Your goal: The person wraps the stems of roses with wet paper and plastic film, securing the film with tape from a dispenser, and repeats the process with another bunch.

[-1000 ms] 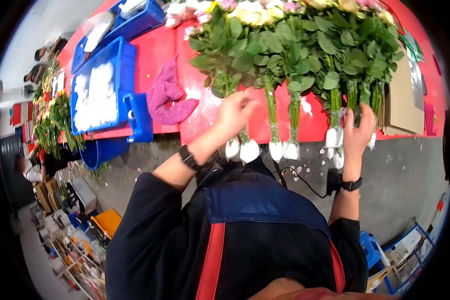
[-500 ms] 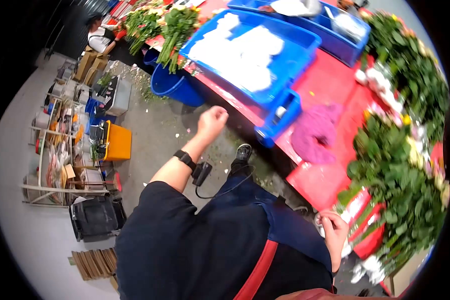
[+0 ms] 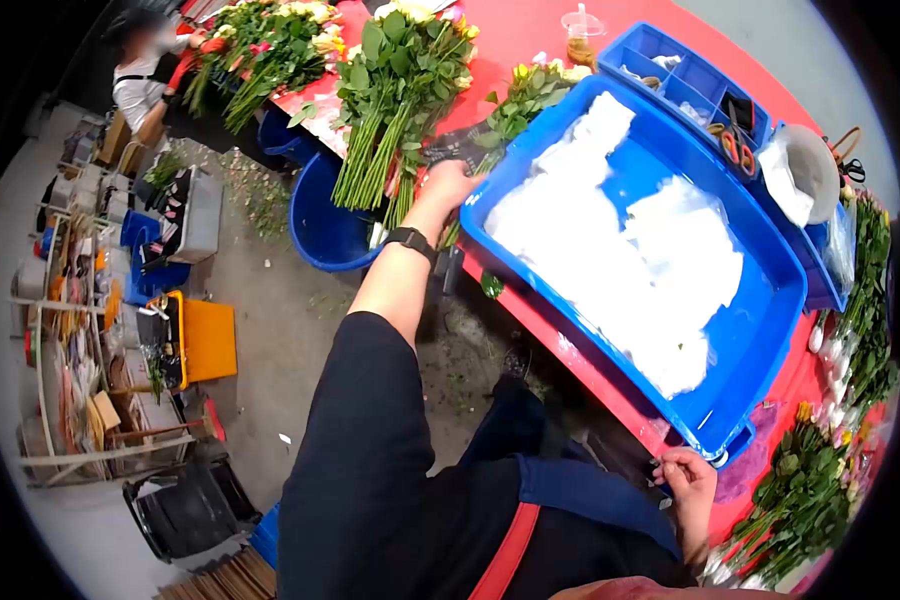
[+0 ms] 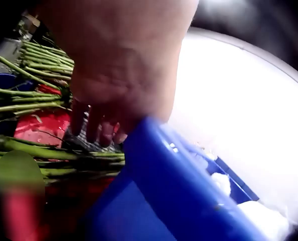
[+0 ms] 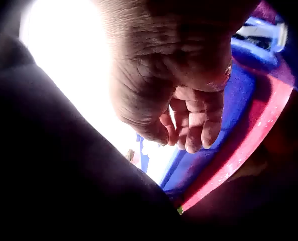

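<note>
At the near left corner of a big blue tray (image 3: pixel 760 300) filled with white material, my left hand (image 3: pixel 448 186) reaches over a dark patterned item (image 3: pixel 456 146). In the left wrist view its fingers hang down beside the tray corner (image 4: pixel 171 181), close to green stems (image 4: pixel 33 104); whether they touch anything is unclear. My right hand (image 3: pixel 690 482), loosely bent with nothing visible in it, is by the tray's near right end. The right wrist view shows the same hand (image 5: pixel 171 85) with relaxed fingers above the blue tray side.
Bunches of flowers (image 3: pixel 395 105) lie on the red table (image 3: pixel 660 25) left of the tray, above a blue bucket (image 3: pixel 325 225). A divided blue box (image 3: pixel 690 80) with scissors (image 3: pixel 738 152) stands behind the tray. More bouquets (image 3: pixel 795 485) lie at right. Another person (image 3: pixel 140 90) works far left.
The view has swung left from the wrapped bouquets to the blue tray. My left hand has gone from above the floor to the tray's left corner; my right hand has left the bouquets.
</note>
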Tool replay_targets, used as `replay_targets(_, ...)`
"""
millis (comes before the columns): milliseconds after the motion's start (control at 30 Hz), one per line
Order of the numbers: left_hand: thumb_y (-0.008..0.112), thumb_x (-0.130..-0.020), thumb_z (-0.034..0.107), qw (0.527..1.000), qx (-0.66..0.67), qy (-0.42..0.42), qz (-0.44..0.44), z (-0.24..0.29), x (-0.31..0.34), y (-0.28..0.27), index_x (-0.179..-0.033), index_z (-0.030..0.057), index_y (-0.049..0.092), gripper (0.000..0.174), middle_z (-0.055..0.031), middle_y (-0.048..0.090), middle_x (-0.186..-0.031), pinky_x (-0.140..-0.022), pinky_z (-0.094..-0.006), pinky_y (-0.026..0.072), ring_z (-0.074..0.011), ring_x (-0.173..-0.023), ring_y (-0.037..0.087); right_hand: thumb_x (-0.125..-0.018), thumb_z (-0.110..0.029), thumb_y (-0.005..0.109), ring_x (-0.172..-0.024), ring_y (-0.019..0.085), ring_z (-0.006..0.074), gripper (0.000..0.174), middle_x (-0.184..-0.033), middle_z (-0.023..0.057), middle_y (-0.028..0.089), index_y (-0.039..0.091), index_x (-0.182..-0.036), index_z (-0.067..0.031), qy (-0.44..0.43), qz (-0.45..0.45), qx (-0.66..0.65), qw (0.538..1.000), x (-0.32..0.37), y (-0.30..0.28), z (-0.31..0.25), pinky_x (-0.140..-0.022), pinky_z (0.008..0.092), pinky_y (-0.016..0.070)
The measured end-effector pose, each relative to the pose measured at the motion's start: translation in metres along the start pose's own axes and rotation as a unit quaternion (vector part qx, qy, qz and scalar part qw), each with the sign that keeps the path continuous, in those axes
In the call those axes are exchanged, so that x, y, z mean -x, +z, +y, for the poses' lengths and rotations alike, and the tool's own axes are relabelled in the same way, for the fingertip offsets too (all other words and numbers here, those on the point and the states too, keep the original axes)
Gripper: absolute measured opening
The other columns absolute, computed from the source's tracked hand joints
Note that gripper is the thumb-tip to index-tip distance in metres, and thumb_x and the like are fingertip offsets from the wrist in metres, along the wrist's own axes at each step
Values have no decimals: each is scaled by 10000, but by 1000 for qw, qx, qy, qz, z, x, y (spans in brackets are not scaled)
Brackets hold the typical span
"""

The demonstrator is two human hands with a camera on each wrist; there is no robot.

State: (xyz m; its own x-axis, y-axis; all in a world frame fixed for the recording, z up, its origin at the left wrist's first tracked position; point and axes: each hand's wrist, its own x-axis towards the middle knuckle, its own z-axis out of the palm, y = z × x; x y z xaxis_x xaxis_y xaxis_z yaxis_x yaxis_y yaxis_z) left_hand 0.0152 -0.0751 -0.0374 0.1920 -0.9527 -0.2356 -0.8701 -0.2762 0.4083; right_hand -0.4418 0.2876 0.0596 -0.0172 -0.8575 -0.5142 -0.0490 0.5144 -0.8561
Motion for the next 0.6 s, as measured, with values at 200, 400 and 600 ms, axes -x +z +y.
replay_targets(200, 728, -739, 293, 999, 35, 27, -3, -4, -21, 9, -1109, -28, 635, 499, -249, 666, -1033, -820, -396, 532, -318, -945, 674, -872, 48, 583, -749, 623, 111, 108, -920, 57, 625, 644, -960, 34, 4, 20, 35, 999, -46, 59, -44, -664, 216, 497)
replay_targets(400, 649, -810, 71, 912, 402, 1, -86, -12, -4, -39, -928, -28, 599, 162, -78, 619, -641, -442, -290, 481, -148, -491, 579, -832, 2, 635, -718, 591, 124, 78, -822, 65, 621, 638, -907, 23, -163, -15, 230, 959, -92, 105, -73, -643, 248, 461)
replay_targets(600, 595, -926, 166, 775, 621, 69, -91, 27, 76, -95, -947, 26, 526, 157, -105, 615, -669, -550, -322, 551, -210, -582, 643, -778, -209, 760, -840, 604, 204, 395, -936, 114, 636, 604, -1068, 10, -233, -153, 189, 942, -159, 197, -124, -748, 301, 476)
